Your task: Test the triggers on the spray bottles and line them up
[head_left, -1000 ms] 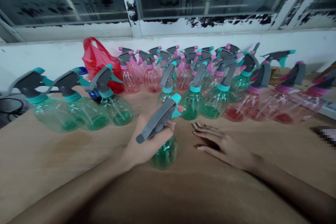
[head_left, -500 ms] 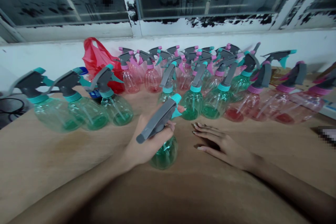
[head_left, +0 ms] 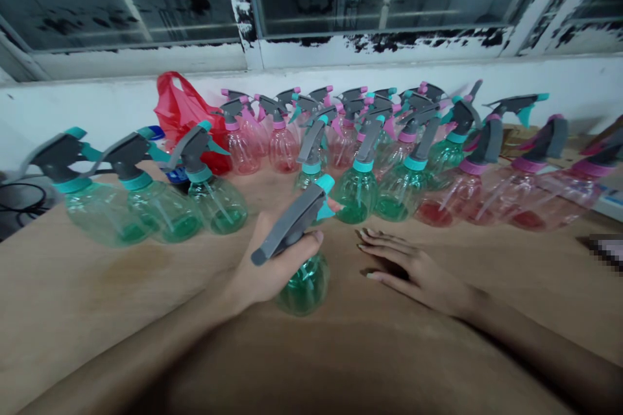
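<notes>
My left hand (head_left: pixel 265 266) is wrapped round the neck of a green spray bottle (head_left: pixel 302 282) that stands on the wooden table (head_left: pixel 97 298). Its grey trigger head (head_left: pixel 287 225) with a teal nozzle points away from me. My right hand (head_left: pixel 406 266) lies flat on the table just right of the bottle, fingers stretched out and holding nothing.
Three green spray bottles (head_left: pixel 160 204) stand at the left. Several green and pink spray bottles (head_left: pixel 370 142) crowd the back and right of the table. A red plastic bag (head_left: pixel 182 113) sits by the white wall below a window. Black cable (head_left: pixel 19 198) lies at the far left.
Almost nothing: the view shifted down very slightly. Both hands and the held bottle stay where they were.
</notes>
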A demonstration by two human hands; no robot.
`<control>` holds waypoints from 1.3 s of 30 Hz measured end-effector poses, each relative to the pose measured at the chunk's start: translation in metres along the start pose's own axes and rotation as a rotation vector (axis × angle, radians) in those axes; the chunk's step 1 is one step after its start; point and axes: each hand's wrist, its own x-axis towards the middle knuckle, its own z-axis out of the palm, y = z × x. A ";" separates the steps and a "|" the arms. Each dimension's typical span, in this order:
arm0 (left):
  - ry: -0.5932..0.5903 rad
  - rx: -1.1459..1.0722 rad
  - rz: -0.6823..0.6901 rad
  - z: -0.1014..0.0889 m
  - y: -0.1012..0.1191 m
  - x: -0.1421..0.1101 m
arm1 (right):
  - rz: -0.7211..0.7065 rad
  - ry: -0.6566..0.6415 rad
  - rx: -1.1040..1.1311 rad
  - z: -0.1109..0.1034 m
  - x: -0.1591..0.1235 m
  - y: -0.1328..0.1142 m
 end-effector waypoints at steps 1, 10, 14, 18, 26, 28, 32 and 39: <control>-0.001 -0.014 -0.001 0.000 0.000 0.000 | 0.000 -0.003 -0.001 0.000 0.000 0.000; -0.018 -0.014 -0.028 0.003 0.000 -0.002 | -0.002 -0.016 -0.038 0.001 -0.001 0.003; -0.035 0.015 -0.023 0.002 0.000 -0.002 | -0.007 -0.015 -0.032 0.000 0.000 0.001; -0.040 0.025 -0.021 0.003 -0.002 -0.002 | 0.002 -0.036 -0.049 0.000 0.000 0.001; 0.001 -0.010 0.024 0.004 -0.004 -0.003 | 0.011 -0.044 -0.053 0.001 -0.001 0.003; 0.009 0.006 0.018 0.004 -0.003 -0.003 | 0.011 -0.044 -0.054 0.001 -0.001 0.003; 0.011 0.021 0.009 0.003 -0.002 -0.002 | 0.004 -0.037 -0.044 0.001 0.000 0.003; 0.010 0.011 0.008 0.003 -0.001 0.000 | 0.011 -0.042 -0.044 0.001 -0.001 0.003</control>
